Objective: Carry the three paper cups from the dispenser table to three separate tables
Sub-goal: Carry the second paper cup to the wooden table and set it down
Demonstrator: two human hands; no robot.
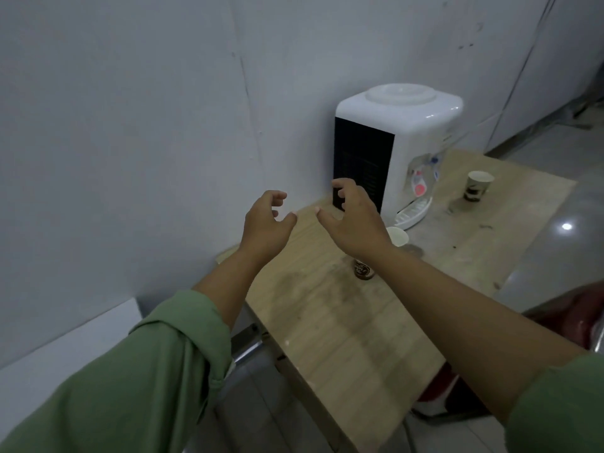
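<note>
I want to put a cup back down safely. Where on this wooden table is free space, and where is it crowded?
The near half of the table, between the wall-side edge and the aisle-side edge, is bare. It is crowded by the dispenser: one cup beside its drip tray, another under the right forearm. A third cup stands at the far end.

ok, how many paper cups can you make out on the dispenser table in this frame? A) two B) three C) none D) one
A: one paper cup stands on the table to the right of the water dispenser, and a second cup shows partly behind the right hand; both hands are empty, the left hand included.
</note>
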